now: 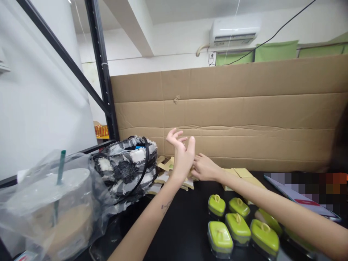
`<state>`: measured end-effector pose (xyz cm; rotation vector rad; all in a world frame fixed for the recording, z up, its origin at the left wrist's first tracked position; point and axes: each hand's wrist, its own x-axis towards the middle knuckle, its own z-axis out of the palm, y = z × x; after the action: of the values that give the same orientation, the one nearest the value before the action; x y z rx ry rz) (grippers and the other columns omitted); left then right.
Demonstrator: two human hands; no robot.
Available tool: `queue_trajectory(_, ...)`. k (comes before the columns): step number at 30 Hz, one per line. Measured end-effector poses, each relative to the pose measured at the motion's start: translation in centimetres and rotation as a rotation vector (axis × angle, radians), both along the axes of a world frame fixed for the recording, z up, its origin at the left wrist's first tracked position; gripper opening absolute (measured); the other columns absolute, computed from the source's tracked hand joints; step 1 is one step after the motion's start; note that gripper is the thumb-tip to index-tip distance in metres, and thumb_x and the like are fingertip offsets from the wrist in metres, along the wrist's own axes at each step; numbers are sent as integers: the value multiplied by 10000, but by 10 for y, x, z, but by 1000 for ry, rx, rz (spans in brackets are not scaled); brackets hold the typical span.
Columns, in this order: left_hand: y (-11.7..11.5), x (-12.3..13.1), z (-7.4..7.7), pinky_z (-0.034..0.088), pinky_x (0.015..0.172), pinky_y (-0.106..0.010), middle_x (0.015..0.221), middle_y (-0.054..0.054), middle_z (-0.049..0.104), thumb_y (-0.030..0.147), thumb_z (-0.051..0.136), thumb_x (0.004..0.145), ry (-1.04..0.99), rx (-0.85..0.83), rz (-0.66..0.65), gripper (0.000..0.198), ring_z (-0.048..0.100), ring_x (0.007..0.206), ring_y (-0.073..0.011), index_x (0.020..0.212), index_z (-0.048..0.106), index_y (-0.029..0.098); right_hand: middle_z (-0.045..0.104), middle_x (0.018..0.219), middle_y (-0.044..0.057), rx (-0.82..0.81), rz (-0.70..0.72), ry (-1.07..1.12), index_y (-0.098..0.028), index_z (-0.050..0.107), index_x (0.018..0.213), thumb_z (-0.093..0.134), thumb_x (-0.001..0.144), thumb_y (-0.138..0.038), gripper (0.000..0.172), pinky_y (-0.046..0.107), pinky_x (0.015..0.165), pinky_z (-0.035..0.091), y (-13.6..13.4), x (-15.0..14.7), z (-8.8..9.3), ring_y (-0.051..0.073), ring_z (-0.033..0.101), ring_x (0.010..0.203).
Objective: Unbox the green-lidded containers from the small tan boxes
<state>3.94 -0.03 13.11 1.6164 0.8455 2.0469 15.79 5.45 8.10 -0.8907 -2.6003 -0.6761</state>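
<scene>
My left hand (181, 155) is raised in front of the cardboard wall, palm up, with its fingers spread and nothing in them. Close beside its wrist is my right hand (205, 168), its fingers bent inward over small folded cardboard pieces (189, 183). Its fingertips are partly hidden, so I cannot make out what they hold. Below my right forearm stand several small clear containers with green lids (238, 224), each with a yellow loop handle on top. Some of them are partly covered by the forearm.
A black-and-white fluffy bag (127, 170) with a black strap sits left of my hands. Nearer on the left is a large drink cup (51, 203) with a green straw, inside a clear plastic bag. Flat tan boxes (241, 174) lie right of centre. A cardboard wall (231, 112) closes off the back.
</scene>
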Motion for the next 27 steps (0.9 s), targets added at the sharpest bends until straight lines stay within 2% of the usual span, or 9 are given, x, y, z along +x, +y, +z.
queue_trajectory(4, 3, 2, -5, 387, 636, -229, 866, 34, 371, 162, 479, 856, 163, -5, 20, 313, 410, 599, -79, 1096, 294, 238, 687, 989, 90, -52, -97, 120, -155, 617, 1137, 416, 879, -107, 330, 365, 851, 449, -25, 57, 13, 204, 633, 944)
queue_trajectory(7, 7, 7, -13, 353, 601, -228, 775, 63, 333, 173, 494, 852, 240, -47, -50, 252, 345, 533, -75, 1053, 354, 230, 701, 942, 67, -140, -163, 99, -196, 676, 1018, 435, 861, -126, 296, 333, 789, 478, -36, 106, 18, 200, 659, 880)
queue_trajectory(10, 9, 13, -23, 345, 590, -240, 749, 65, 350, 194, 522, 833, 331, -125, -93, 222, 358, 528, -85, 1016, 398, 219, 690, 1038, 94, -206, -220, 76, -177, 664, 1078, 497, 841, -154, 291, 343, 822, 486, -32, 136, 10, 222, 652, 963)
queue_trajectory(13, 8, 18, -31, 363, 634, -262, 711, 65, 348, 170, 523, 817, 410, -196, -68, 167, 384, 545, -104, 947, 426, 208, 661, 1125, 128, -239, -262, 58, -153, 623, 1157, 617, 792, -219, 371, 413, 895, 461, -18, 138, -7, 267, 614, 1054)
queue_trajectory(17, 5, 22, -41, 408, 766, -305, 762, 30, 440, 156, 528, 804, 501, -222, -54, 154, 495, 690, -151, 910, 433, 215, 669, 1044, 66, -272, -291, 40, -155, 619, 1079, 631, 850, -367, 313, 465, 878, 468, -7, 127, -19, 229, 631, 967)
queue_trajectory(19, 4, 25, -50, 417, 828, -334, 815, 6, 488, 152, 531, 795, 546, -228, -68, 150, 531, 789, -177, 898, 444, 218, 671, 1042, 68, -271, -285, 58, -149, 617, 1050, 662, 827, -350, 304, 458, 873, 468, -9, 124, -18, 234, 628, 970)
queue_trajectory(21, 5, 28, -63, 422, 873, -373, 880, -21, 525, 148, 539, 782, 597, -236, -101, 162, 551, 874, -205, 906, 461, 216, 684, 1037, 99, -262, -263, 95, -148, 617, 1040, 742, 725, -259, 357, 453, 873, 459, -15, 123, -15, 274, 625, 990)
queue_trajectory(24, 8, 31, -82, 416, 935, -444, 1086, -106, 533, 193, 632, 725, 676, -244, -178, 359, 547, 1036, -277, 1045, 471, 189, 678, 1071, 119, -248, -201, 171, -171, 578, 1083, 731, 695, -176, 417, 433, 886, 448, -29, 124, -13, 291, 615, 1031)
queue_trajectory(27, 11, 29, -91, 338, 1044, -478, 1345, -187, 420, 250, 721, 662, 746, -214, -280, 687, 428, 1256, -330, 1256, 388, 162, 664, 1072, 102, -264, -115, 253, -193, 519, 1073, 697, 767, -276, 363, 380, 834, 482, -41, 123, -15, 255, 623, 1009)
